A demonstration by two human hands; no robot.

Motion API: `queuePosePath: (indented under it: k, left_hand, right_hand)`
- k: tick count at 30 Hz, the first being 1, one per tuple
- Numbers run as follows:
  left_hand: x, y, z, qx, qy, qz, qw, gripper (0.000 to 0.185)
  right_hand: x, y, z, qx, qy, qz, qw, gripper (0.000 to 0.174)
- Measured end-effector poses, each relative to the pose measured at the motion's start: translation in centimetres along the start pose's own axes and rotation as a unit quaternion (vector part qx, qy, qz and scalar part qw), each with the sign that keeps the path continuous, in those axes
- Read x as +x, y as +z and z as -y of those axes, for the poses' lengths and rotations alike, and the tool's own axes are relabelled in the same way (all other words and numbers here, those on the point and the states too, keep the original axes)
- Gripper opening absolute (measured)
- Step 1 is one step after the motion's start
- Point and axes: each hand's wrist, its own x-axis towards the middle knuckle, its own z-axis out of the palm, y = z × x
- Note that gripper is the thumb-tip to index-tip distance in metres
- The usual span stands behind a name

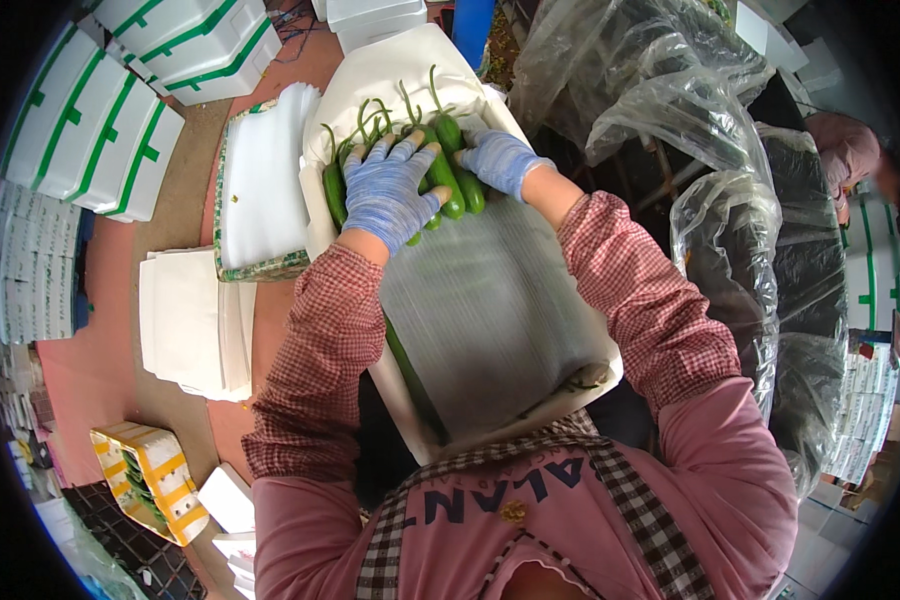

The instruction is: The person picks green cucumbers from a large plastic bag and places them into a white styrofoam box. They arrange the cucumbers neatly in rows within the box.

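Note:
A long white box (607,367) lined with pale paper (457,52) lies before me. Several green cucumbers (442,180) with curled stems lie side by side at its far end. Over them, my left hand (391,184) in a blue fingertip-less glove rests palm down, fingers spread. My right hand (502,159), gloved alike, touches the rightmost cucumber and the box's right side; its fingertips are partly hidden. A translucent sheet (487,300) covers the box's nearer part, with green showing along its left edge.
To the left, a basket (262,271) holds white foam sheets (266,180), beside stacked paper (187,322). Foam boxes with green tape (90,127) stand far left. A yellow-taped box (150,480) holds green produce. Clear plastic film (727,217) drapes the right side; another person (844,150) is beyond.

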Motion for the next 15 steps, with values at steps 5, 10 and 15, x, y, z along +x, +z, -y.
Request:
queuePosePath:
  k: [5,10,15]
  left_hand:
    - [0.5,0.5,-0.5,0.055,0.074,-0.044,0.995,0.063]
    - [1.3,0.1,-0.9,0.094,0.094,0.017,0.991,0.060]
    - [1.8,-0.4,-1.6,0.106,0.100,0.043,0.988,0.062]
  right_hand:
    - [1.0,0.5,0.8,-0.170,-0.050,0.022,0.984,0.034]
    - [-2.4,-5.6,2.3,-0.154,-0.037,0.160,0.974,0.039]
    - [-14.3,-17.1,0.1,-0.036,-0.212,-0.099,0.972,0.055]
